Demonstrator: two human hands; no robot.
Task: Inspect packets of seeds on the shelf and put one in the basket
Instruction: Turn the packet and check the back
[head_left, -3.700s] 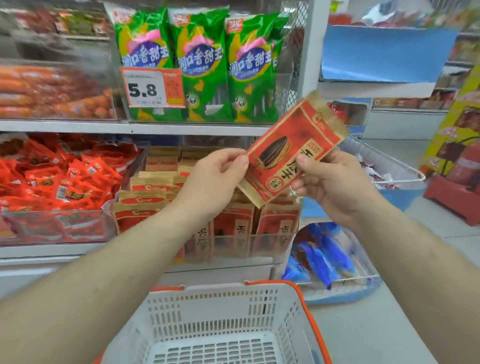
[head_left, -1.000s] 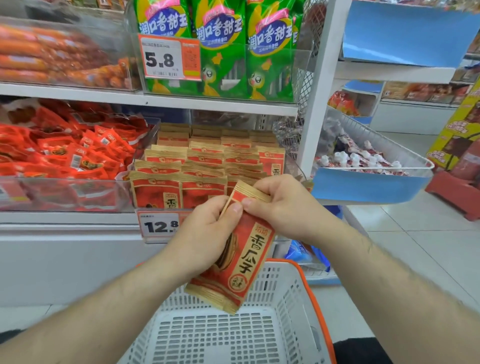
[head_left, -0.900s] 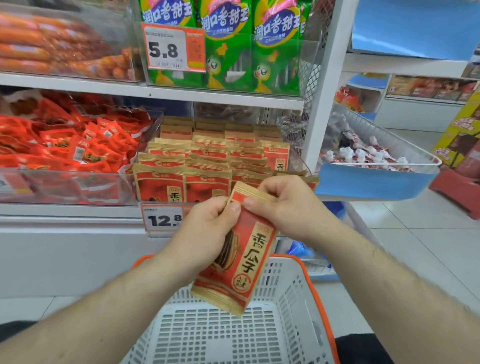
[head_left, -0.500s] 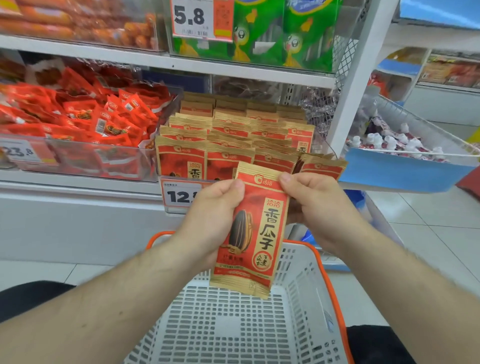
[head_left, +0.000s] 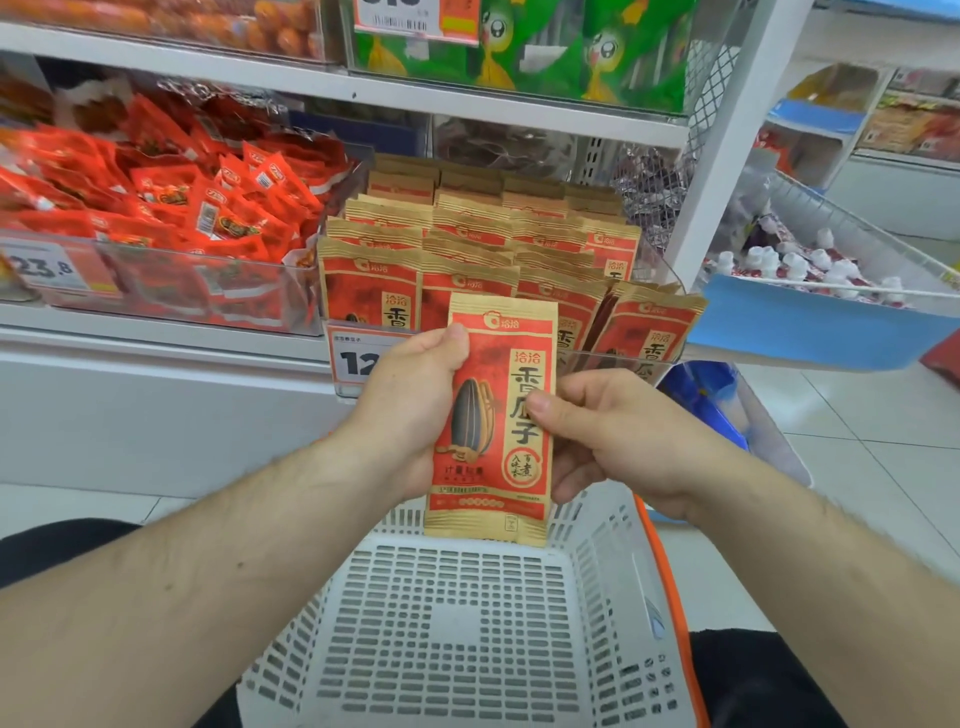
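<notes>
A red and gold packet of sunflower seeds (head_left: 493, 415) hangs upright above the far rim of the white slotted basket (head_left: 467, 639). My left hand (head_left: 410, 410) grips its left edge, thumb on the front near the top. My right hand (head_left: 602, 431) pinches its right edge at mid-height, thumb on the front. Rows of the same seed packets (head_left: 467, 249) stand in a clear bin on the shelf just behind. The basket holds nothing that I can see.
Red snack packets (head_left: 171, 208) fill the bin to the left. Green packages (head_left: 524, 47) stand on the shelf above. A white shelf post (head_left: 722, 156) rises at right, with a blue-fronted wire bin (head_left: 810, 322) of small sweets beyond it.
The packet has turned from tilted to upright and come lower over the basket. My right hand has slid from the top corner down to the right edge. The view has tipped downward.
</notes>
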